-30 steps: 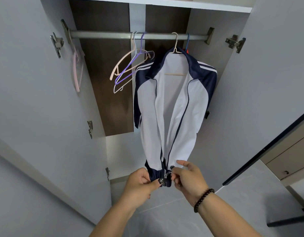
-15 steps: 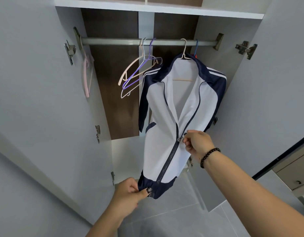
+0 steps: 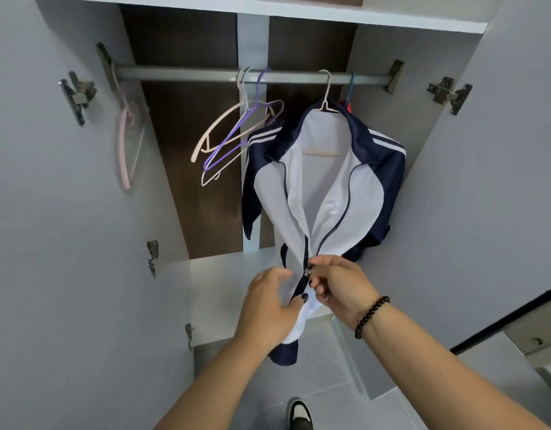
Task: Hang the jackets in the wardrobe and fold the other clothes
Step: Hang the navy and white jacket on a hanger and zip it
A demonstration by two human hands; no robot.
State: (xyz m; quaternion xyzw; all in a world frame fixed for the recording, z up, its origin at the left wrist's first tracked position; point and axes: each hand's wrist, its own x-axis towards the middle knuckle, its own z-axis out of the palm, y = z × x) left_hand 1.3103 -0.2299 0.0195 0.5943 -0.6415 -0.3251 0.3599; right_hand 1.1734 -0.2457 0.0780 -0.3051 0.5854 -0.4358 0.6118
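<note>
Shoe (image 3: 300, 412): ours, at the frame's foot, on grey tile.
Left hand (image 3: 269, 308): we close it on the jacket's (image 3: 314, 193) left front panel, thumb pressing the cloth below the zip.
Right hand (image 3: 337, 285): we pinch the zip pull (image 3: 307, 270) between fingertips, low on the front.
Step, as we judge it: zipping up. We should hold the hem taut and downward, line up both rows of teeth, and draw the pull straight so no fabric catches.
Jacket: white body, navy collar, shoulders and hem, white stripes; open above the pull, hanging on a hanger (image 3: 325, 100).
Rail (image 3: 187, 73): carries it at right; spare hangers (image 3: 237, 135) hang mid-rail.
</note>
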